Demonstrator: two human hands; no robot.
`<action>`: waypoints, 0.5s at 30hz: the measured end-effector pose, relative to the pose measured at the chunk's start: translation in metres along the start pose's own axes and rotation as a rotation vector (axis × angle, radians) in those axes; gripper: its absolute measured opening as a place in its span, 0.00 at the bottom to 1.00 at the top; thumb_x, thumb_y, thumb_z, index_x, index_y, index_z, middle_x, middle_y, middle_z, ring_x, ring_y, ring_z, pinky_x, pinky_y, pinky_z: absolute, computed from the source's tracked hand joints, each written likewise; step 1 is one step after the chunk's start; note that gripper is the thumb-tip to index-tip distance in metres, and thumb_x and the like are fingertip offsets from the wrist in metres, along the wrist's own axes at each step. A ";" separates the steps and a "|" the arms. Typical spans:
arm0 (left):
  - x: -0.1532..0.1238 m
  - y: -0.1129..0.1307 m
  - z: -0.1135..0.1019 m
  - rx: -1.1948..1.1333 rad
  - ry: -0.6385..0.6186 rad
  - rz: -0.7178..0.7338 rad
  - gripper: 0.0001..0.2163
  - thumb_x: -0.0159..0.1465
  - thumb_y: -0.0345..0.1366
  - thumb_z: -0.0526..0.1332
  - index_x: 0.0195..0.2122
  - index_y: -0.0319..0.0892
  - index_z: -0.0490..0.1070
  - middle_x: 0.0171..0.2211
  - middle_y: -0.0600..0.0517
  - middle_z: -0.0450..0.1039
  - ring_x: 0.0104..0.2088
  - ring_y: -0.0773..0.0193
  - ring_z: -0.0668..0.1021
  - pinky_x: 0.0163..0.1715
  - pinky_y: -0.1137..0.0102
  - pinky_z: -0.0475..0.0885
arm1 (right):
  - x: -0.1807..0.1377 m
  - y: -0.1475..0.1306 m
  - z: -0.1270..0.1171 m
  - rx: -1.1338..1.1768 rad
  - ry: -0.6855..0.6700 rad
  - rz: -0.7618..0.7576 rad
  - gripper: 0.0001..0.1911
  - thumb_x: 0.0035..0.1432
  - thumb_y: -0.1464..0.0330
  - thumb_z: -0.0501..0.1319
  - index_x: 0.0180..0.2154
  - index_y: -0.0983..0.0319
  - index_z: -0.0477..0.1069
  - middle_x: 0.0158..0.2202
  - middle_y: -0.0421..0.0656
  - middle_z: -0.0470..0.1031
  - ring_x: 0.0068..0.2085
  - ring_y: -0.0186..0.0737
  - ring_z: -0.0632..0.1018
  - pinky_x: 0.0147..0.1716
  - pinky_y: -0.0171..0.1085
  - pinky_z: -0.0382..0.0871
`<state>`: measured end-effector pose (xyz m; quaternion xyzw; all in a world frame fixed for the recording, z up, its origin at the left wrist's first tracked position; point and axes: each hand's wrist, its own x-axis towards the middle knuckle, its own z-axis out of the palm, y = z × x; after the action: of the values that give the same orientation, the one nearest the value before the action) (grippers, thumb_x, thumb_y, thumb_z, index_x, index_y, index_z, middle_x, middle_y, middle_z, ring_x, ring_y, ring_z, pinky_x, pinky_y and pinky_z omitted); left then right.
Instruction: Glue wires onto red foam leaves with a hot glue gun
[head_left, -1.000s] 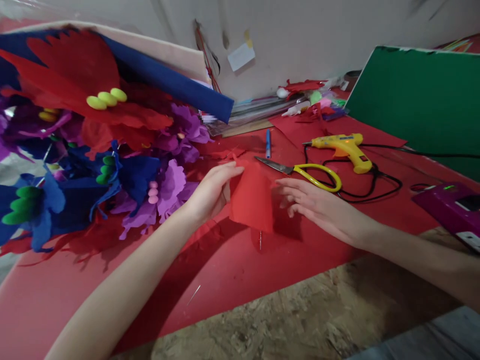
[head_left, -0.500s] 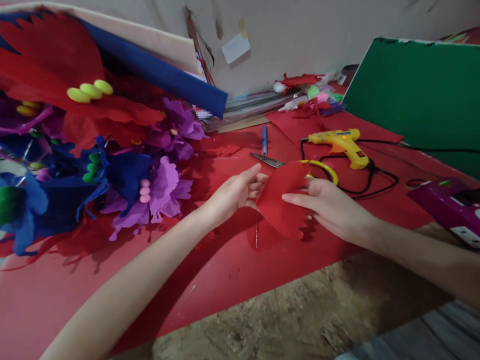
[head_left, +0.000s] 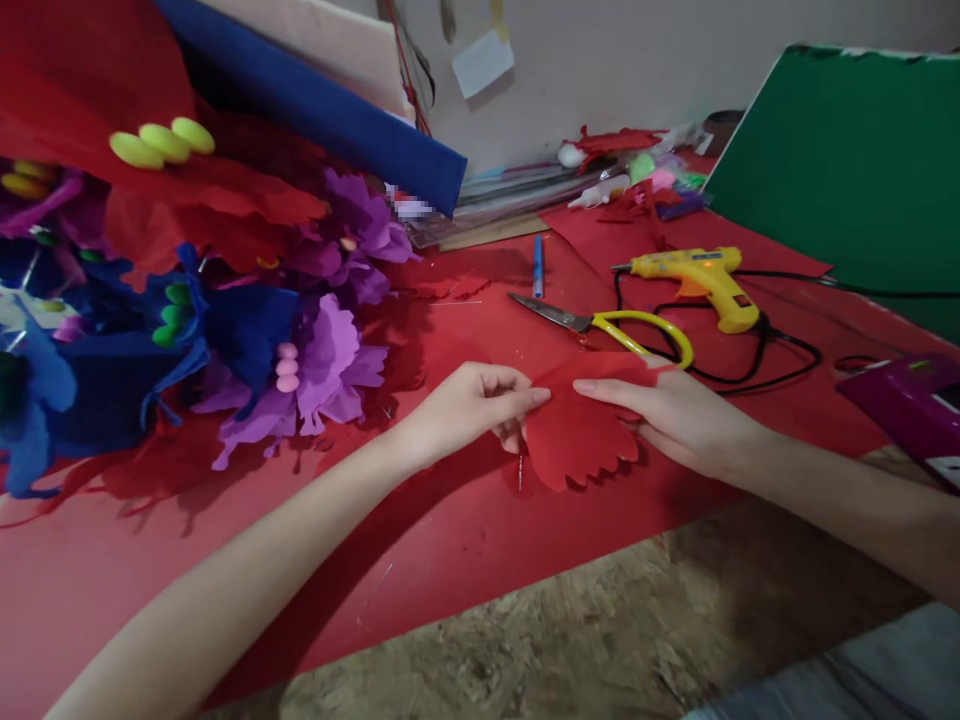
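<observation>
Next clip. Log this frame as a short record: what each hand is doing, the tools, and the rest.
left hand: pinches the left edge of a red petal
right hand: lies over the petal's right side, forefinger stretched out; grip hidden
petal: scalloped lower edge, low over the red sheet
tools: scissors, glue gun and pen lie beyond the hands, untouched
rest: flowers piled at left, green sheet leaning at right
</observation>
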<state>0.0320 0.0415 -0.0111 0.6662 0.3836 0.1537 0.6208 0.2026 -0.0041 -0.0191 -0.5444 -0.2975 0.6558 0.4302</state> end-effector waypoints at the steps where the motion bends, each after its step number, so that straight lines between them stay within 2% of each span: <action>1: -0.003 -0.001 0.000 0.026 0.013 0.021 0.10 0.60 0.34 0.52 0.23 0.38 0.63 0.17 0.58 0.66 0.16 0.74 0.70 0.21 0.77 0.67 | 0.001 0.000 0.000 -0.009 0.014 0.009 0.09 0.34 0.69 0.68 0.24 0.61 0.71 0.23 0.36 0.73 0.27 0.30 0.75 0.30 0.30 0.71; 4: -0.016 -0.010 0.001 0.266 0.184 0.210 0.06 0.60 0.30 0.50 0.36 0.38 0.64 0.26 0.54 0.70 0.23 0.71 0.73 0.25 0.75 0.69 | 0.003 0.000 -0.001 -0.070 -0.001 0.047 0.04 0.39 0.67 0.65 0.22 0.59 0.71 0.22 0.37 0.73 0.27 0.32 0.75 0.29 0.31 0.71; 6: -0.026 -0.018 0.003 0.616 0.308 0.444 0.09 0.58 0.27 0.55 0.41 0.37 0.64 0.36 0.49 0.70 0.34 0.66 0.73 0.32 0.72 0.69 | 0.003 0.000 -0.001 -0.093 -0.038 0.051 0.03 0.41 0.66 0.63 0.22 0.57 0.71 0.24 0.38 0.74 0.28 0.33 0.75 0.30 0.33 0.72; 7: -0.031 -0.022 0.005 0.783 0.325 0.564 0.11 0.57 0.27 0.56 0.42 0.37 0.64 0.39 0.47 0.70 0.37 0.64 0.73 0.34 0.71 0.69 | 0.002 0.000 0.001 -0.096 -0.058 0.042 0.03 0.42 0.65 0.63 0.22 0.57 0.71 0.25 0.38 0.74 0.28 0.34 0.75 0.32 0.34 0.72; 9: -0.040 -0.027 0.007 1.064 0.371 0.774 0.12 0.58 0.27 0.57 0.44 0.38 0.63 0.38 0.48 0.71 0.36 0.63 0.71 0.35 0.69 0.67 | 0.000 0.000 0.004 -0.087 -0.093 0.020 0.03 0.41 0.65 0.63 0.23 0.56 0.71 0.28 0.37 0.75 0.30 0.34 0.76 0.35 0.35 0.72; 11: -0.046 -0.030 0.009 1.202 0.403 0.924 0.08 0.60 0.26 0.55 0.41 0.39 0.65 0.34 0.51 0.73 0.33 0.64 0.70 0.35 0.68 0.65 | -0.001 0.001 0.007 -0.093 -0.121 0.006 0.05 0.39 0.65 0.64 0.23 0.56 0.71 0.29 0.37 0.75 0.30 0.35 0.75 0.36 0.36 0.72; 15: -0.051 -0.028 0.010 1.155 0.429 1.027 0.08 0.63 0.26 0.51 0.33 0.40 0.69 0.27 0.55 0.74 0.30 0.66 0.68 0.36 0.67 0.62 | -0.001 0.000 0.005 -0.185 -0.107 0.018 0.08 0.39 0.65 0.65 0.26 0.58 0.71 0.28 0.39 0.75 0.29 0.35 0.75 0.30 0.34 0.71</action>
<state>-0.0035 -0.0036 -0.0259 0.9314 0.1593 0.3223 -0.0575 0.1979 -0.0048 -0.0176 -0.5486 -0.3742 0.6576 0.3556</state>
